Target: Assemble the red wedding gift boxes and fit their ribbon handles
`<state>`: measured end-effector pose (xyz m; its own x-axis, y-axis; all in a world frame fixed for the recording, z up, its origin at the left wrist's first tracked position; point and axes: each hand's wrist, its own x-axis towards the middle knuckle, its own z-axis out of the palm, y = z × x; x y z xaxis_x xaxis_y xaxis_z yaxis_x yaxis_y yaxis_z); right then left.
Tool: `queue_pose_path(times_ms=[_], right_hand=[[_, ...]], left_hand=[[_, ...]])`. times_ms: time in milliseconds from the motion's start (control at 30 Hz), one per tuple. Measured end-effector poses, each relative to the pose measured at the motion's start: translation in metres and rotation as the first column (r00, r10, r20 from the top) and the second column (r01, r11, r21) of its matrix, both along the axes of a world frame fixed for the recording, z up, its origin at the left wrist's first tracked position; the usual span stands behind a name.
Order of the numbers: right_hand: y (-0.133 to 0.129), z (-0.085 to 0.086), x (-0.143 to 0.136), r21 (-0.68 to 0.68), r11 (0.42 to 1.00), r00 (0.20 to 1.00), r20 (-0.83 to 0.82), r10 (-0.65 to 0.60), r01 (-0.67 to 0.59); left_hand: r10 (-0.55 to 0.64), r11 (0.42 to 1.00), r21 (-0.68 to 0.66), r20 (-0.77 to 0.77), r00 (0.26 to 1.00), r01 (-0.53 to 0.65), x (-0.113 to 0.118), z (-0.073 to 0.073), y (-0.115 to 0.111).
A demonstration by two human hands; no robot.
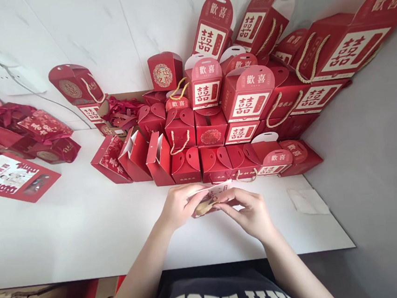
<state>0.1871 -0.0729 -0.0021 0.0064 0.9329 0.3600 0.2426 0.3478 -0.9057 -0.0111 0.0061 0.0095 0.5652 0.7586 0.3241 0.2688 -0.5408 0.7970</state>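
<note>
In front of me on the white table is a small red-and-white gift box (220, 192) with Chinese characters, partly hidden by my fingers. My left hand (181, 203) is closed on its left side, thumb across the front. A gold ribbon (204, 208) lies in a loop at the front of the box. My right hand (248, 207) pinches the end of that ribbon between thumb and fingertips, close to the box's right side. Just behind stands a row of red gift boxes (215, 161), some with cord handles.
More red boxes (247, 95) are stacked against the wall at the back and right. A carton of red ribbons (124, 113) sits among them. Red bags and boxes (53, 149) lie at left. A white paper (308, 200) rests near the right wall.
</note>
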Motion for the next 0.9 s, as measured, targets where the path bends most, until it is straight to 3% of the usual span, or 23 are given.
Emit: queue_pose_path(times_ms=[67,167,300,500,633,800,900], right_hand=[[0.002,-0.004,-0.008,-0.054,0.998,0.985,-0.173,-0.023,0.014],[0.005,-0.01,-0.02,-0.129,0.992,0.898,-0.435,-0.065,0.01],[0.009,-0.017,-0.031,-0.204,0.979,0.798,-0.592,-0.111,-0.015],[0.011,-0.02,-0.032,-0.212,0.977,0.812,-0.568,-0.137,0.017],[0.012,-0.019,-0.032,-0.245,0.968,0.828,-0.532,-0.177,0.049],[0.009,-0.023,-0.032,-0.125,0.937,0.902,-0.255,-0.348,0.325],[0.004,-0.024,-0.034,-0.098,0.924,0.895,-0.228,-0.383,0.37]], left_hand=[[0.002,0.998,-0.06,0.009,1.0,-0.002,0.001,0.0,-0.001],[0.019,0.992,-0.129,0.049,0.999,-0.012,0.003,-0.003,-0.004],[0.013,0.975,-0.221,0.112,0.994,0.012,0.007,-0.007,-0.008],[0.021,0.975,-0.224,0.141,0.99,0.012,0.01,-0.005,-0.01],[-0.001,0.988,-0.154,0.146,0.989,0.024,0.01,-0.005,-0.009],[-0.043,0.996,-0.072,0.12,0.992,0.052,0.007,-0.006,-0.008],[-0.054,0.996,-0.063,0.109,0.993,0.061,0.004,-0.005,-0.007]])
